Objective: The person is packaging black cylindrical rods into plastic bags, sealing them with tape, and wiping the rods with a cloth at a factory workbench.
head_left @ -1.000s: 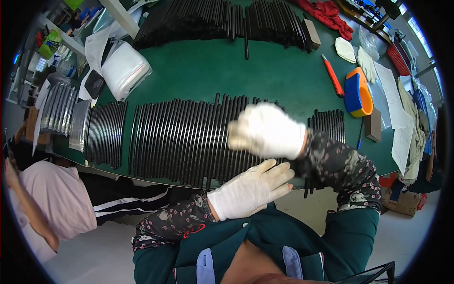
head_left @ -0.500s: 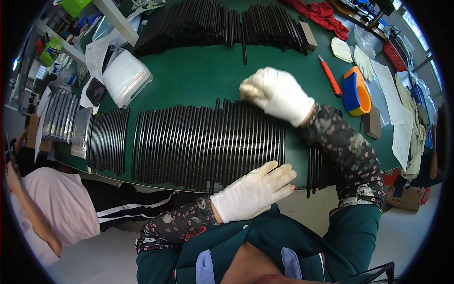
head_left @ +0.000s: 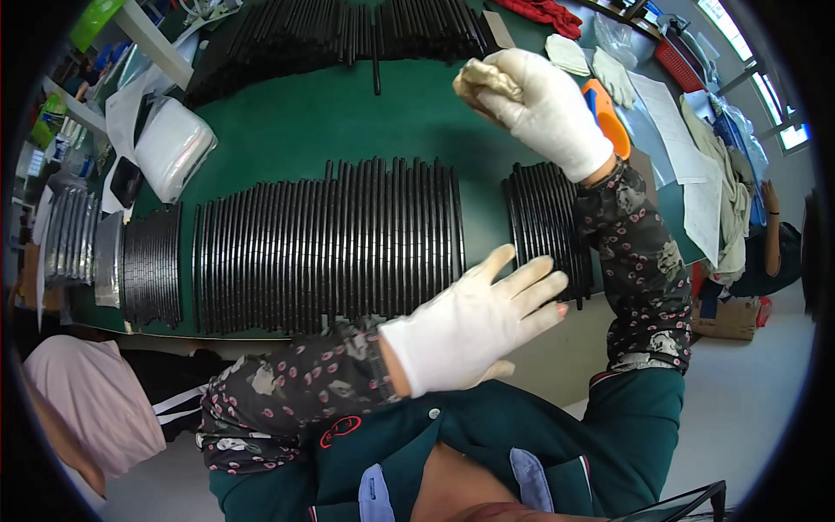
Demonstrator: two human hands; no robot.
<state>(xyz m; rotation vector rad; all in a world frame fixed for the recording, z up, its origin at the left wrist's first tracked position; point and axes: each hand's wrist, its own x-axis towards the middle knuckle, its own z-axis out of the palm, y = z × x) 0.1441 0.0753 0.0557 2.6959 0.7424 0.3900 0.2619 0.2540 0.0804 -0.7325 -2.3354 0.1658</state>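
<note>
My left hand (head_left: 478,326), in a white glove with cream fingers, is held palm down with its fingers spread at the table's front edge. It hangs over the gap between a wide row of black rods (head_left: 339,244) and a smaller group of black rods (head_left: 544,222). My right hand (head_left: 557,117), gloved alike, is raised above the far end of the smaller group. Its fingers are closed around a crumpled beige cloth (head_left: 485,80). The rods lie side by side, pointing away from me, with slightly uneven far ends.
More black rods (head_left: 278,39) are heaped at the back of the green table (head_left: 287,130). Narrower rods (head_left: 152,265) and bagged bundles (head_left: 71,230) lie left, near a white plastic-wrapped pack (head_left: 174,148). An orange-and-blue tape ring (head_left: 613,122), papers (head_left: 670,130) and spare gloves (head_left: 613,76) lie right.
My right hand has moved right with the cloth, off the wide row's far end, uncovering the smaller group. My left hand has moved toward that group. The whole view has swung right.
</note>
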